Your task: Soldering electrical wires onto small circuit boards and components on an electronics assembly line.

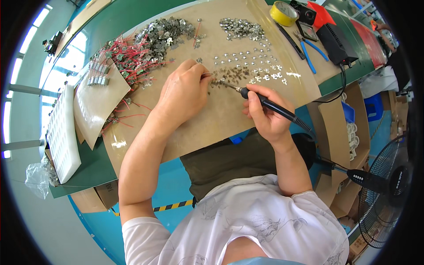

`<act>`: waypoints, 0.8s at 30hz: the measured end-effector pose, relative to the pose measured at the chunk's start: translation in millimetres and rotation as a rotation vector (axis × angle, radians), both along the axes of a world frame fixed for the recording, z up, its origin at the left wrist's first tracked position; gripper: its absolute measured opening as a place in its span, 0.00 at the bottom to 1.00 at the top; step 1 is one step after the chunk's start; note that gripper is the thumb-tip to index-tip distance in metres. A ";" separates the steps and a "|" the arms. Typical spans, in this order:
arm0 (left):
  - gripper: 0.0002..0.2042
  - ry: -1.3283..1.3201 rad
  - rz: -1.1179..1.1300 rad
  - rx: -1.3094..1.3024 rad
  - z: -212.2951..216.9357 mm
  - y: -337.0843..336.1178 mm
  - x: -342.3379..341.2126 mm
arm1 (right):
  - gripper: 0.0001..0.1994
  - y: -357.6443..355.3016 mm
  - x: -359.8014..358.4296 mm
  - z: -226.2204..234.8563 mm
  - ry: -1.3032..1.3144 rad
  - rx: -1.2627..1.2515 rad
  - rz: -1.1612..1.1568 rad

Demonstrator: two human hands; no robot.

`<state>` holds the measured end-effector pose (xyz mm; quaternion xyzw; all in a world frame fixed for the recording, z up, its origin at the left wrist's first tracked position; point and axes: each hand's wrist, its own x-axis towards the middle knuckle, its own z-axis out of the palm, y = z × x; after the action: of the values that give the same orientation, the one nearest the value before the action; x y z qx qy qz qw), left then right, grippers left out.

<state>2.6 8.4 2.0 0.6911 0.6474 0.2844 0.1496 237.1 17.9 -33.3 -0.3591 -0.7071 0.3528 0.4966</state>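
Observation:
My right hand (270,112) grips a soldering iron (279,108) by its black handle, its metal tip pointing left toward my left hand (183,90). The left fingers are pinched together close to that tip; what they hold is too small and hidden to make out. Around the tip lie many small brownish pieces (236,74) on the brown work sheet (212,126). Behind them stand rows of small silver parts (247,57), with a heap of similar silver parts (242,28) farther back. Flat white-looking metal pieces (267,77) lie just beyond the iron.
At left spreads a pile of metal clips with red wires (137,55). Beside it are small cylinders on a card (98,75) and a white slotted tray (64,134). Back right hold yellow tape (283,14), blue-handled pliers (311,53) and a black corded box (337,44). A fan (386,185) stands right.

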 end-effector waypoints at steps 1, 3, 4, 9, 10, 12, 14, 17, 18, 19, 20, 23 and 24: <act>0.07 0.006 -0.006 -0.002 0.1 -0.1 0.1 | 0.08 0.1 0.0 0.4 -0.004 -0.015 -0.002; 0.07 0.002 -0.012 -0.006 -0.3 -0.1 0.6 | 0.08 0.3 0.2 -0.7 0.004 -0.011 0.001; 0.07 -0.002 -0.017 -0.009 -0.4 0.0 0.8 | 0.08 0.5 0.1 -1.1 0.011 -0.005 0.003; 0.07 -0.008 -0.026 -0.007 -1.4 -0.3 2.3 | 0.08 0.5 -0.4 -0.4 0.005 0.005 0.000; 0.07 -0.001 -0.028 -0.006 -1.4 -0.4 2.5 | 0.08 0.5 -0.4 -0.8 0.008 0.006 0.002; 0.07 0.011 -0.027 -0.007 -1.7 -0.7 2.7 | 0.08 1.9 -0.2 -0.4 -0.002 0.024 0.005; 0.07 0.021 -0.027 -0.008 -2.0 -0.6 3.1 | 0.08 2.0 0.6 -0.4 -0.014 0.042 0.007; 0.07 0.034 -0.031 0.004 -2.0 -0.5 3.1 | 0.08 1.4 1.2 -0.4 -0.015 0.017 0.005; 0.07 0.041 -0.031 0.002 -2.4 -0.5 2.9 | 0.08 1.8 1.1 -0.4 -0.021 0.026 0.008; 0.07 0.047 -0.031 0.001 -2.5 -0.5 2.9 | 0.08 2.2 1.1 -0.3 -0.028 0.035 0.011; 0.07 0.047 -0.031 0.001 -2.5 -0.8 2.9 | 0.08 2.0 1.3 -0.8 -0.028 0.035 0.011; 0.07 0.047 -0.033 0.014 -2.8 -2.1 3.1 | 0.09 0.7 1.5 -1.8 -0.023 0.038 0.009; 0.07 0.048 -0.038 0.014 -3.3 -2.5 3.0 | 0.09 -0.2 1.2 -0.6 -0.010 0.034 0.012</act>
<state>5.6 5.9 -1.3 0.7110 0.6354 0.2696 0.1345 238.3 17.6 -33.9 -0.3480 -0.7175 0.3419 0.4971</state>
